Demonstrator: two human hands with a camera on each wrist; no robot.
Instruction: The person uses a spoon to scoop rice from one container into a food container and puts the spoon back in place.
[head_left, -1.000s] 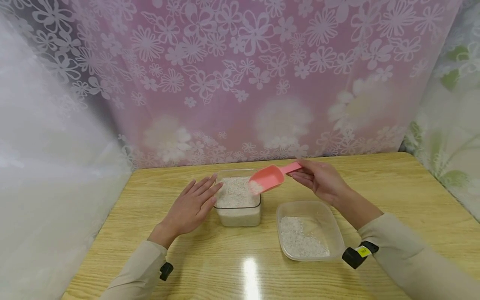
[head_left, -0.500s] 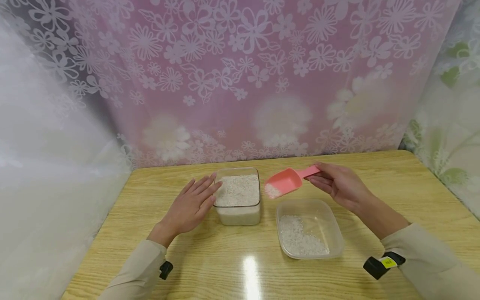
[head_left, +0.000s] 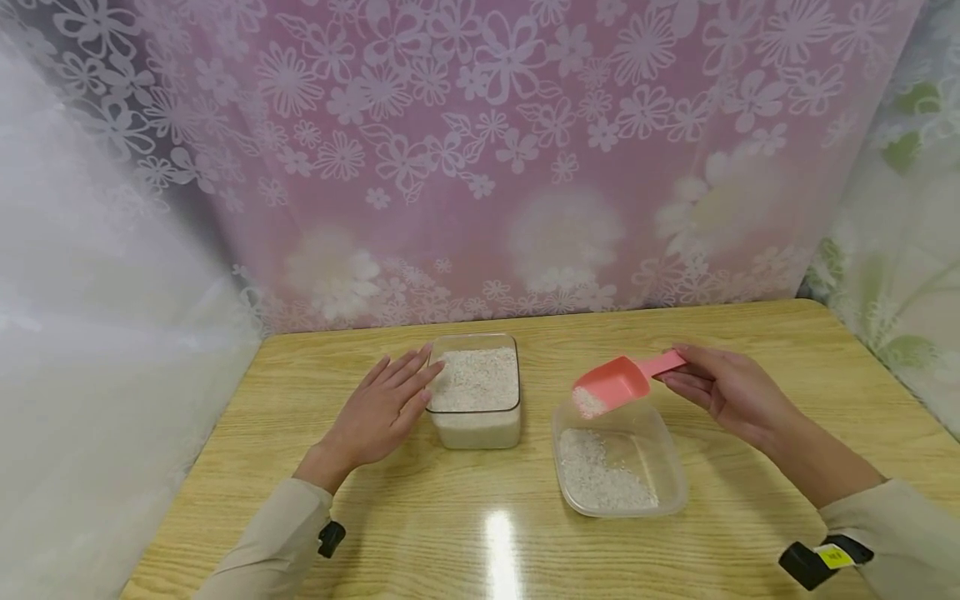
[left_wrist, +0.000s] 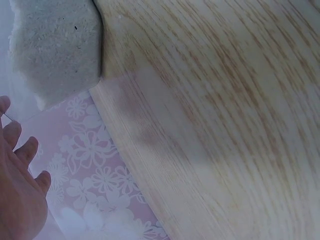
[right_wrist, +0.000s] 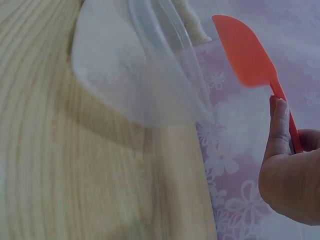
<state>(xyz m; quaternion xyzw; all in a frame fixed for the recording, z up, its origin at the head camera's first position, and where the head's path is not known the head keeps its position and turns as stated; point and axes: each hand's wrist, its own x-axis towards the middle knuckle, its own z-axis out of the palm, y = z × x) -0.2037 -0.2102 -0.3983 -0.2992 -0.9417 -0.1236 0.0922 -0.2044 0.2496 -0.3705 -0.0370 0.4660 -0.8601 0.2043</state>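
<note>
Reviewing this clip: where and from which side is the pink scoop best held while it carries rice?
By the thin handle of the pink scoop, from its right end, as the right hand pinches it. The bowl faces left, loaded with rice, so fingers there would likely spill it.

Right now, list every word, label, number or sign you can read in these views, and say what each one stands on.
No text can be read in any view.
Yellow label on the black wrist device at the right sleeve: dark marks on it, too small and blurred to read.
Pink scoop, both clear containers, wooden table and flowered curtain: no writing shows.
</note>
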